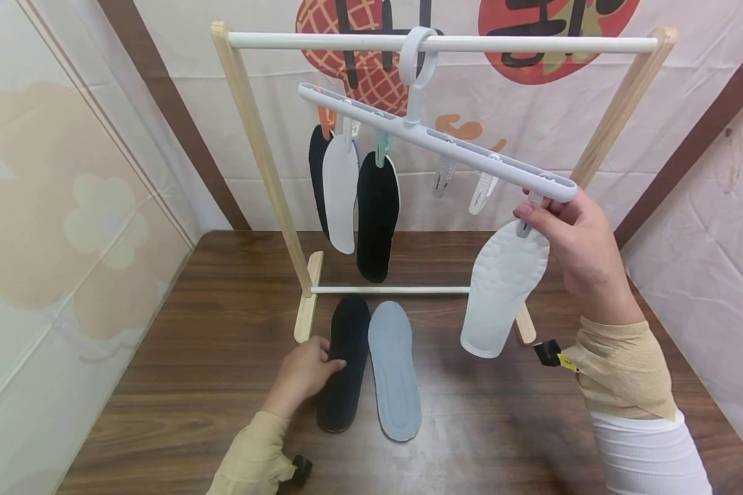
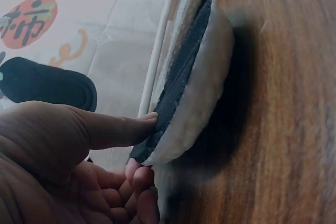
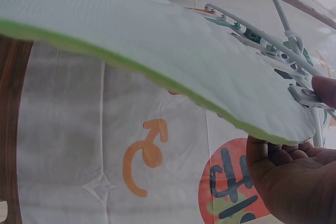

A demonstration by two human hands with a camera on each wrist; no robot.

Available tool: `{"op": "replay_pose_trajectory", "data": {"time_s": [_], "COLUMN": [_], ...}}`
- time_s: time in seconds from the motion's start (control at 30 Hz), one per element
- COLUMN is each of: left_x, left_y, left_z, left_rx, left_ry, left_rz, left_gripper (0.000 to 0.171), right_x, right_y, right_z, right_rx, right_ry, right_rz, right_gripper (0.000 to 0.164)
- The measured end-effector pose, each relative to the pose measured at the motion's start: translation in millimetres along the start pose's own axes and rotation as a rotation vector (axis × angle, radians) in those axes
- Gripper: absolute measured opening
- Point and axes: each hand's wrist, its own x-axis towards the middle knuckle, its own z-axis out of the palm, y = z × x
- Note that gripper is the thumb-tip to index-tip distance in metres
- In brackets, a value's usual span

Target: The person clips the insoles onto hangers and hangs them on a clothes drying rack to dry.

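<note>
At the right end of the tilted grey clip hanger (image 1: 433, 141), my right hand (image 1: 585, 240) pinches a clothes peg (image 3: 305, 97), thumb on one side. A white insole (image 1: 504, 289) hangs from that peg, its green edge facing the right wrist view. Down on the table, my left hand (image 1: 306, 368) pinches the side of a black insole (image 1: 345, 364), thumb on top and fingertips at its edge. In the left wrist view this insole's pale underside (image 2: 199, 98) shows, tilted up from the wood. A grey-blue insole (image 1: 395, 371) lies flat just right of it.
The hanger hooks over the white top bar (image 1: 532, 45) of a wooden-legged rack. On its left half hang a white insole (image 1: 340, 192), a black insole (image 1: 378, 216) and another dark one (image 1: 318, 165). Bare clips (image 1: 483, 192) dangle nearer the right. A lower bar (image 1: 396, 290) crosses behind the table insoles.
</note>
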Motion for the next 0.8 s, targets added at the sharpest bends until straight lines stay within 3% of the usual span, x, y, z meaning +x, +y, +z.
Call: {"op": "replay_pose_trajectory", "data": {"time_s": [0.53, 0.8], "left_x": [-4.6, -5.3], "left_y": [-1.1, 0.3], "left_z": [-0.3, -0.3], "left_rx": [-0.051, -0.068], "left_ry": [0.003, 0.015], "left_rz": [0.024, 0.062], "left_gripper": [0.034, 0.037], "right_x": [1.8, -1.3], "right_y": [-1.2, -5.1], "right_z": [1.1, -0.6], "right_rx": [-0.025, -0.127], "right_ry": [-0.008, 0.008], "right_rz": [-0.009, 0.076], "right_gripper": [0.016, 0.021]}}
